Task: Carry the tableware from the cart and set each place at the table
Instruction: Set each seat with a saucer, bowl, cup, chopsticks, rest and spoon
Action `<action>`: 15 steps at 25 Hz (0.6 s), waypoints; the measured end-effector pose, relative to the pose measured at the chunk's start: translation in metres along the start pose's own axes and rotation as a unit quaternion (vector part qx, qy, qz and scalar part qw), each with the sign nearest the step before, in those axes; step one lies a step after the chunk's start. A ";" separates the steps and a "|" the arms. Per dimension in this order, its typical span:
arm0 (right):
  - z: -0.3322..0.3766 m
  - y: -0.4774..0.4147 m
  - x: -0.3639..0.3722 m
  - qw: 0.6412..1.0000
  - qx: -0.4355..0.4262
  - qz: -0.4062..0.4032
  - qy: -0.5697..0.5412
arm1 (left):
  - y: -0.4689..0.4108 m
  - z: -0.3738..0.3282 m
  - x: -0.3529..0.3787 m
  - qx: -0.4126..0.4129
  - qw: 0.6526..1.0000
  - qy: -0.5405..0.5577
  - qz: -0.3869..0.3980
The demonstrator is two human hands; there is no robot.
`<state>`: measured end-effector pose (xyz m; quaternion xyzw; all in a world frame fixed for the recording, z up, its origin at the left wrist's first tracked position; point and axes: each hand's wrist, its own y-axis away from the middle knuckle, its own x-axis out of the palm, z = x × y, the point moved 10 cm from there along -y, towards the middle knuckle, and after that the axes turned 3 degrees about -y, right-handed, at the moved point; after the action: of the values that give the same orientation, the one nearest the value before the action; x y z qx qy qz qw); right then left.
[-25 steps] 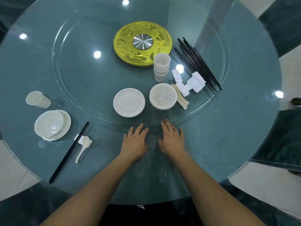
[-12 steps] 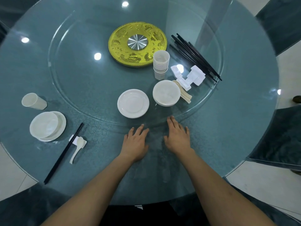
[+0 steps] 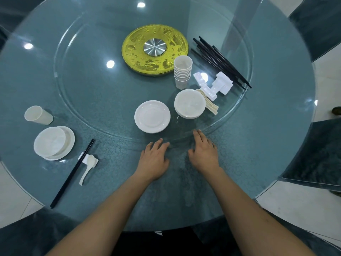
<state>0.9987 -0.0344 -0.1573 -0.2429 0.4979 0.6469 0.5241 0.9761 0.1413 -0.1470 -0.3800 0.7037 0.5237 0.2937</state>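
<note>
left hand (image 3: 154,159) flat on table (image 3: 267,145) | right hand (image 3: 203,152) at turntable (image 3: 92,100) rim

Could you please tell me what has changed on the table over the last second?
The glass turntable has turned slightly, near side toward the person's right, carrying the plates, bowls and stacked cups along; the right hand slid forward, fingertips at its rim. Nothing was gripped. The left hand and the finished place setting stayed put.
</note>
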 end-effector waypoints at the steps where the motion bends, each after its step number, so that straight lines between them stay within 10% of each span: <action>1: -0.002 0.003 -0.003 1.000 0.008 -0.012 -0.015 | 0.002 -0.002 -0.005 0.006 1.000 0.002 -0.011; 15: 0.013 0.097 -0.035 0.977 0.066 -0.163 -0.122 | 0.063 -0.020 -0.051 0.093 0.993 0.014 -0.073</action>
<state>0.9239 -0.0336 -0.0847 -0.2055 0.4252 0.5432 0.6942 0.9506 0.1441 -0.0674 -0.4085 0.7237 0.4280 0.3552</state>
